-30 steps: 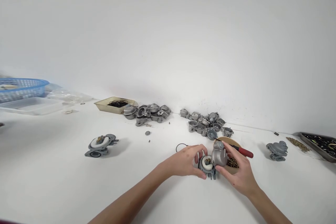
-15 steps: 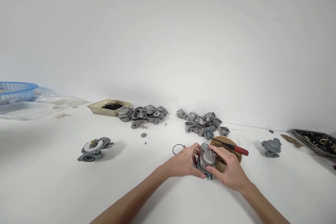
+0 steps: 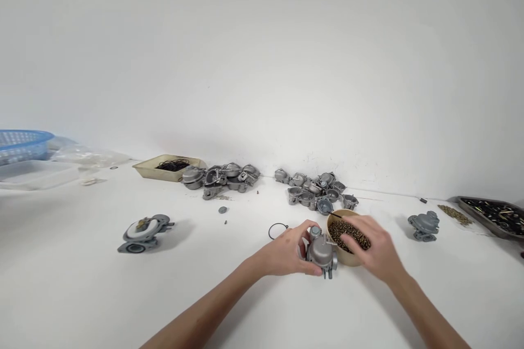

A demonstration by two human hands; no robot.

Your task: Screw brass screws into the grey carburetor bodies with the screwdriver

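Fingers of the left hand (image 3: pixel 286 251) hold the carburetor (image 3: pixel 321 252), left of the bowl (image 3: pixel 347 262).
Thumb and fingers of the right hand (image 3: pixel 374 248) sit part-spread over the bowl; whether they pinch anything, I cannot tell. If the left grip slackens, the domed cover could probably shift on the body, as no screw shows clearly fastening it. A low sweep of the right hand could catch the bowl's rim or the thin rod (image 3: pixel 336 216) lying across it, scattering screws (image 3: pixel 347 233). The carburetor looks dull grey, its rounded cover uppermost, a stubby cap at its far edge, and short prongs at the near edge.
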